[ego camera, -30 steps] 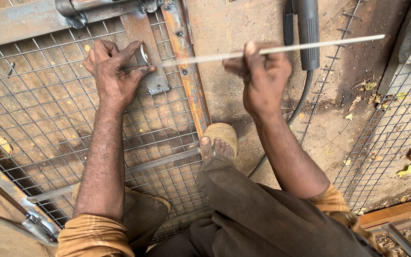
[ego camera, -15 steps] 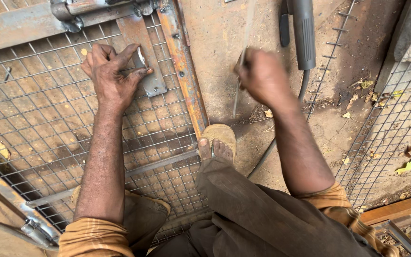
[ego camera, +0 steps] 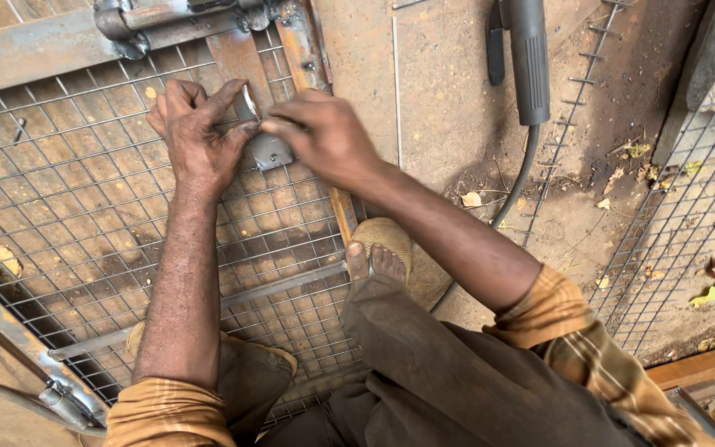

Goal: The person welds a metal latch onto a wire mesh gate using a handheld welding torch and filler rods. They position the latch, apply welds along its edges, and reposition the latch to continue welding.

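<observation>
My left hand [ego camera: 196,136] rests on a wire mesh panel [ego camera: 84,207] and pinches a small grey metal plate [ego camera: 268,153] between thumb and fingers. The plate stands against a rusty flat bar [ego camera: 299,50] of the panel's frame. My right hand [ego camera: 324,136] has its fingers closed, with the tips meeting the top of the same plate, right beside my left thumb. A thin straight metal rod [ego camera: 396,83] lies on the ground just beyond my right hand, and neither hand holds it.
A black welding electrode holder [ego camera: 527,58] with its cable [ego camera: 523,174] lies on the dirt to the right. My sandalled foot [ego camera: 382,257] stands at the panel's edge. Another mesh panel [ego camera: 688,215] lies at far right. A steel frame corner [ego camera: 117,21] is at top left.
My right hand held the thin rod up a second ago, put it down on the ground, and moved left to the metal plate. My left hand stayed on the plate.
</observation>
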